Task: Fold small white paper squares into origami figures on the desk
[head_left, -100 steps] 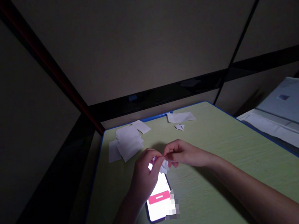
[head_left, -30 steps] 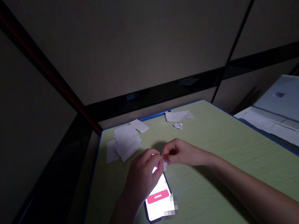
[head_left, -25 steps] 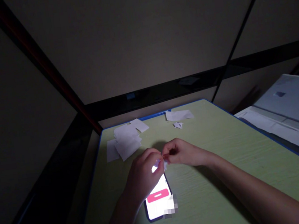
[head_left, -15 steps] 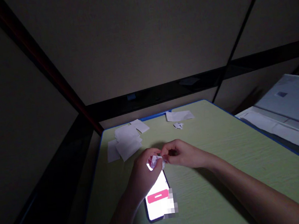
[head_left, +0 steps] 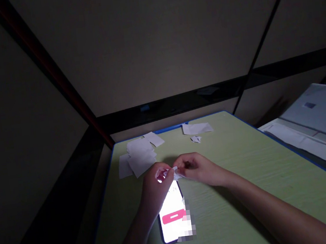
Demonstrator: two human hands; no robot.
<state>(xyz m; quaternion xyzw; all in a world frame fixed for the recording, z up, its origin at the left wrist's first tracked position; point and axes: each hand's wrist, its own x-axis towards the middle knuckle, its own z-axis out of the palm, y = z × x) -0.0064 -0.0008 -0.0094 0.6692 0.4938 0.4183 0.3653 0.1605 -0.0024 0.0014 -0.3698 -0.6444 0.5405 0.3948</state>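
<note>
Between the fingertips of both hands is a small folded piece of white paper (head_left: 175, 172). My left hand (head_left: 158, 184) pinches its left side, thumb and fingers closed, and my right hand (head_left: 192, 166) grips its right side the same way. Fingers cover much of the paper, so its exact folds cannot be made out. Directly below the hands a phone (head_left: 174, 229) lies face up on the table, its bright screen showing a red bar; my left hand hides its upper left part.
On the green table (head_left: 246, 175) with a blue edge, several loose white paper sheets (head_left: 141, 156) lie at the back left. A paper strip (head_left: 198, 128) and a small folded paper piece (head_left: 195, 139) lie at the back right. A pale box-like object (head_left: 319, 110) stands beyond the right edge.
My right hand has moved slightly left, closer to my left hand. The folded paper has shifted and turned between the fingers, and more of the phone's upper screen shows.
</note>
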